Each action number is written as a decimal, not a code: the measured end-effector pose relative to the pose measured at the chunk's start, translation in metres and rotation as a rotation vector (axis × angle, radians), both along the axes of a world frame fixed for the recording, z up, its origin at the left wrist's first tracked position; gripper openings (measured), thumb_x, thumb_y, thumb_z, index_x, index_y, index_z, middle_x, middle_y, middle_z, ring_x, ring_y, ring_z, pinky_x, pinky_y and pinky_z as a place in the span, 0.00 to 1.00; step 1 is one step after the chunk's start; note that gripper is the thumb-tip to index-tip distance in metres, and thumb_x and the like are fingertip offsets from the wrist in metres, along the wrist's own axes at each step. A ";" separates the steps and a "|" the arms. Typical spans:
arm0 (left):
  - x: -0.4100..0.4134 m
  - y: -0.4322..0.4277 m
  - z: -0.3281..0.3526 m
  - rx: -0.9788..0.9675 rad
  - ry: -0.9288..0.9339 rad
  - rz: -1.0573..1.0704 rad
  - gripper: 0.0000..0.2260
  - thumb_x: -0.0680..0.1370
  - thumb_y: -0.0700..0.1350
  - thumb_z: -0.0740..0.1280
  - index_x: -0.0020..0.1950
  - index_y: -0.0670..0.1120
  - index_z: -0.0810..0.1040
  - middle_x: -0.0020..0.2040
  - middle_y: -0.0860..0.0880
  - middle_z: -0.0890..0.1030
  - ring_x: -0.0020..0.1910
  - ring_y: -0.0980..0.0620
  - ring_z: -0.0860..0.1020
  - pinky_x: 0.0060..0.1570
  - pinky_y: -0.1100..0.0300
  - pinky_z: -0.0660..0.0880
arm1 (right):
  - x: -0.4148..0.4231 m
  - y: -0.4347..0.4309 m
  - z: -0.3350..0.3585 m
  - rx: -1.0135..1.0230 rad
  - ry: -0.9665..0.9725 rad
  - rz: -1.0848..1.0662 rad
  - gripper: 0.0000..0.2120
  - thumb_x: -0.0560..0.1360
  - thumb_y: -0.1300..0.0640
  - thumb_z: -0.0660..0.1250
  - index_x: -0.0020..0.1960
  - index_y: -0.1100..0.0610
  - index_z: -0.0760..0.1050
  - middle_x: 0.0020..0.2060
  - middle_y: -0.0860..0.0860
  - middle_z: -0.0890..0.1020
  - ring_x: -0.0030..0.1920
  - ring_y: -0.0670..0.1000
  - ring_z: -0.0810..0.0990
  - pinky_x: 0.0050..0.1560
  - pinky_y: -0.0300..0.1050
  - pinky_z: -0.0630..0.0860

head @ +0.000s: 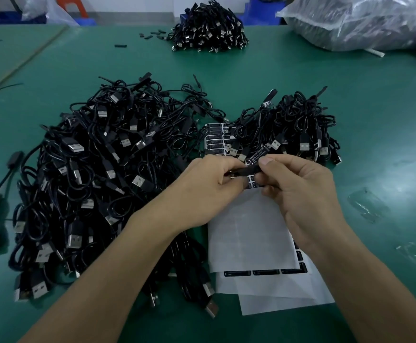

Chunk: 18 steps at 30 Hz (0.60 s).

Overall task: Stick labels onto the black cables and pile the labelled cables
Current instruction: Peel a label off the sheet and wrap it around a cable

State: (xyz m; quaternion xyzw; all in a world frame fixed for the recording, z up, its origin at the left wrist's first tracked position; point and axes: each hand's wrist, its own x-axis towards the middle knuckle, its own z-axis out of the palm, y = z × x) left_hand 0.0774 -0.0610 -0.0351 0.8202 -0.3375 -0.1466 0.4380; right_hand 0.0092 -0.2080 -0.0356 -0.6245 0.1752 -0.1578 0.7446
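Observation:
My left hand (pixel 212 184) and my right hand (pixel 298 186) meet at the table's middle, both pinching one black cable part (pixel 246 171). A black label (pixel 257 154) with white print sticks up from that part under my right thumb. A big heap of black USB cables (pixel 98 174) lies to the left. A smaller heap of black cables (pixel 298 127) lies just beyond my hands on the right. White label sheets (pixel 254 246) with rows of black labels lie beneath my hands.
A third pile of black cables (pixel 207 28) sits at the far edge of the green table (pixel 375 120). A clear plastic bag (pixel 360 21) of parts lies at the back right. Scraps of clear film (pixel 367 204) lie to the right.

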 end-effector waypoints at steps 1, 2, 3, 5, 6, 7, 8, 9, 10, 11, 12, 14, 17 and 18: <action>0.001 0.000 -0.002 -0.005 -0.039 0.026 0.07 0.81 0.46 0.65 0.55 0.55 0.83 0.36 0.46 0.81 0.32 0.56 0.74 0.37 0.51 0.73 | 0.000 0.000 0.000 0.014 0.003 -0.005 0.13 0.76 0.63 0.71 0.36 0.50 0.86 0.30 0.49 0.82 0.33 0.44 0.80 0.33 0.34 0.75; 0.001 0.000 -0.002 -0.015 -0.082 0.061 0.08 0.81 0.46 0.66 0.57 0.54 0.82 0.35 0.51 0.81 0.32 0.58 0.75 0.36 0.58 0.73 | 0.000 -0.001 0.000 0.028 0.006 -0.008 0.14 0.76 0.63 0.71 0.36 0.50 0.86 0.30 0.49 0.82 0.33 0.44 0.80 0.33 0.34 0.75; 0.001 0.000 -0.002 -0.027 -0.113 0.095 0.08 0.81 0.46 0.67 0.59 0.53 0.81 0.36 0.53 0.80 0.35 0.57 0.77 0.36 0.61 0.73 | 0.001 -0.001 0.000 0.038 0.008 -0.008 0.14 0.76 0.63 0.71 0.35 0.50 0.86 0.29 0.49 0.82 0.33 0.44 0.80 0.33 0.34 0.75; 0.000 0.000 -0.001 -0.068 -0.129 0.126 0.05 0.80 0.45 0.68 0.56 0.50 0.81 0.37 0.53 0.80 0.35 0.56 0.78 0.36 0.63 0.75 | 0.001 -0.001 0.000 0.055 0.010 -0.009 0.14 0.76 0.62 0.71 0.34 0.50 0.85 0.29 0.48 0.81 0.32 0.44 0.79 0.32 0.34 0.74; 0.000 -0.001 0.000 -0.093 -0.130 0.130 0.03 0.80 0.44 0.69 0.53 0.48 0.82 0.37 0.54 0.81 0.33 0.58 0.79 0.35 0.65 0.76 | 0.001 -0.001 0.000 0.062 0.007 -0.012 0.14 0.76 0.62 0.71 0.34 0.50 0.85 0.30 0.48 0.81 0.33 0.44 0.79 0.32 0.34 0.74; 0.000 -0.001 0.001 -0.108 -0.146 0.136 0.03 0.80 0.43 0.69 0.50 0.47 0.83 0.37 0.56 0.81 0.32 0.60 0.79 0.34 0.68 0.75 | 0.002 0.000 0.001 0.066 0.001 -0.019 0.14 0.76 0.62 0.71 0.34 0.50 0.85 0.30 0.47 0.81 0.33 0.44 0.79 0.31 0.35 0.73; 0.000 -0.002 0.001 -0.109 -0.169 0.148 0.04 0.80 0.44 0.69 0.48 0.47 0.84 0.36 0.57 0.80 0.32 0.62 0.78 0.34 0.69 0.75 | 0.002 0.000 0.001 0.062 -0.007 -0.031 0.13 0.76 0.61 0.72 0.34 0.49 0.85 0.31 0.46 0.80 0.34 0.44 0.78 0.31 0.35 0.73; 0.000 -0.002 0.001 -0.103 -0.188 0.162 0.06 0.80 0.44 0.69 0.46 0.47 0.84 0.35 0.57 0.79 0.31 0.62 0.78 0.32 0.67 0.75 | 0.001 0.000 0.001 0.052 -0.021 -0.047 0.13 0.75 0.60 0.72 0.35 0.48 0.85 0.31 0.45 0.80 0.34 0.43 0.77 0.31 0.35 0.73; 0.000 -0.002 0.001 -0.096 -0.188 0.179 0.07 0.80 0.45 0.69 0.45 0.49 0.85 0.34 0.56 0.80 0.29 0.60 0.78 0.32 0.63 0.77 | 0.001 0.000 0.002 0.035 -0.043 -0.063 0.12 0.76 0.59 0.72 0.35 0.48 0.85 0.30 0.44 0.78 0.34 0.42 0.76 0.32 0.35 0.73; 0.000 -0.002 0.001 -0.095 -0.168 0.199 0.08 0.80 0.45 0.69 0.44 0.51 0.85 0.33 0.54 0.81 0.27 0.57 0.78 0.32 0.58 0.78 | 0.001 0.000 0.002 0.014 -0.070 -0.078 0.12 0.76 0.59 0.72 0.36 0.47 0.85 0.30 0.44 0.77 0.33 0.42 0.74 0.32 0.35 0.72; 0.000 -0.002 0.001 -0.105 -0.128 0.223 0.09 0.80 0.45 0.68 0.42 0.53 0.85 0.33 0.51 0.82 0.26 0.56 0.79 0.33 0.56 0.79 | 0.000 0.000 0.002 -0.015 -0.098 -0.088 0.11 0.76 0.59 0.72 0.36 0.48 0.85 0.30 0.44 0.77 0.32 0.42 0.73 0.31 0.35 0.72; 0.000 -0.001 0.002 -0.140 -0.015 0.272 0.11 0.80 0.45 0.68 0.39 0.55 0.84 0.32 0.48 0.82 0.26 0.55 0.81 0.33 0.57 0.81 | -0.001 0.002 0.002 -0.090 -0.138 -0.091 0.11 0.76 0.60 0.72 0.37 0.48 0.85 0.29 0.45 0.77 0.31 0.43 0.71 0.30 0.35 0.70; 0.000 -0.003 0.005 -0.207 0.150 0.304 0.11 0.80 0.43 0.69 0.40 0.51 0.86 0.33 0.47 0.83 0.29 0.55 0.81 0.30 0.60 0.79 | -0.002 0.006 -0.001 -0.177 -0.118 -0.074 0.11 0.76 0.60 0.72 0.37 0.49 0.85 0.28 0.47 0.79 0.30 0.44 0.75 0.28 0.34 0.71; -0.001 -0.004 0.007 -0.231 0.204 0.306 0.10 0.80 0.42 0.69 0.41 0.49 0.86 0.34 0.46 0.84 0.30 0.55 0.80 0.30 0.62 0.77 | -0.002 0.007 -0.002 -0.198 -0.104 -0.073 0.11 0.76 0.60 0.72 0.37 0.49 0.85 0.29 0.47 0.80 0.31 0.44 0.76 0.28 0.34 0.71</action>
